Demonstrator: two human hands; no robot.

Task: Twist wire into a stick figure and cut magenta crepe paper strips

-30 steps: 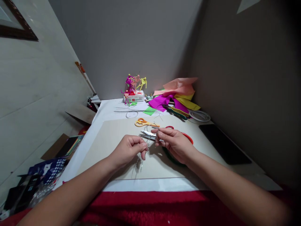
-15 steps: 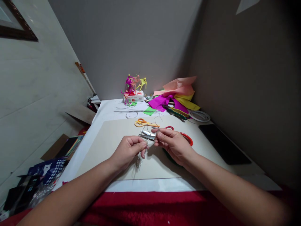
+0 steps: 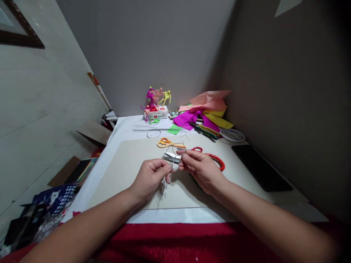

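The person's left hand (image 3: pixel 150 178) and right hand (image 3: pixel 201 171) are up over the table, close together, and a thin silver wire (image 3: pixel 170 174) is held between them. Each hand has a small, tight pinch on the wire, with the thumb and fingers nearly closed. The wire is bent into loops, and its end hangs down just below the left hand. Under the right hand's fingers lie the shiny blades of the red scissors (image 3: pixel 172 157), and their red handles (image 3: pixel 214 160) stick out past that hand. The pictures do not show if the hand touches the scissors. A bit of a green ring (image 3: pixel 199 186) peeks out under the right hand. All of this is over a big tan board (image 3: pixel 124 182), which sits on white paper (image 3: pixel 109 175). A red cloth (image 3: pixel 175 243) is at the near edge of the table. Just past the hands lie the orange and yellow scissors (image 3: pixel 167 144). Past them are a bunch of long wires (image 3: pixel 153 128), a small green paper (image 3: pixel 174 129) and a white cord (image 3: pixel 233 135). A black phone (image 3: pixel 260 168) lies at the right. At the back are a pile of bright paper (image 3: pixel 201 115) and little wire dolls (image 3: pixel 156 98) on a white box (image 3: pixel 155 113)
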